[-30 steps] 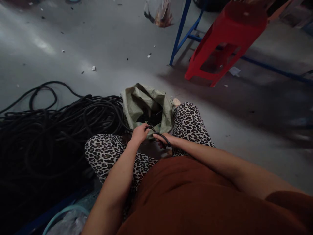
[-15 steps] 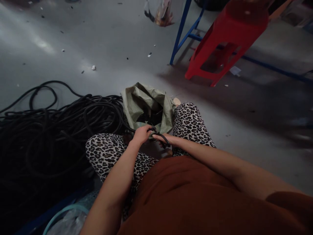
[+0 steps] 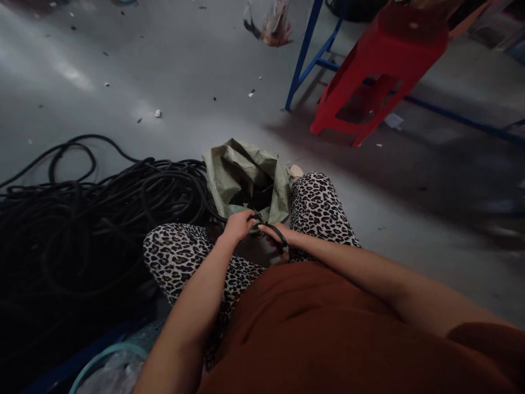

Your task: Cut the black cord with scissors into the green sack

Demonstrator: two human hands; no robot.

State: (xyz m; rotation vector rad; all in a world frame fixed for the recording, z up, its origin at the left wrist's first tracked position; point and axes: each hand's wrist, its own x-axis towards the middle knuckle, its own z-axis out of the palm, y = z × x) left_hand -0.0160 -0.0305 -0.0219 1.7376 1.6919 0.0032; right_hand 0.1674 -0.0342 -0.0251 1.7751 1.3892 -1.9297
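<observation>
My left hand [image 3: 239, 224] pinches a black rubber cord [image 3: 219, 217] that runs in from the coils on the left. Close beside it, my right hand [image 3: 275, 232] is closed around black-handled scissors [image 3: 279, 234]. Their blades point up and left, meeting the cord near my left fingertips; whether they are open there is too small to tell. Just beyond both hands stands a pale green woven sack [image 3: 219, 183], its mouth open, with dark pieces inside.
A large pile of black cord [image 3: 164, 189] lies left of my knee. Ahead to the right stand a red plastic stool [image 3: 394, 49] and a blue metal frame [image 3: 302, 60]. A turquoise-rimmed bucket [image 3: 96, 355] sits at lower left. White scraps [image 3: 158, 114] dot the grey floor.
My right hand and the scissors have shifted very slightly, the handle loop now a little further right. My left hand, the cord and the sack stay where they were.
</observation>
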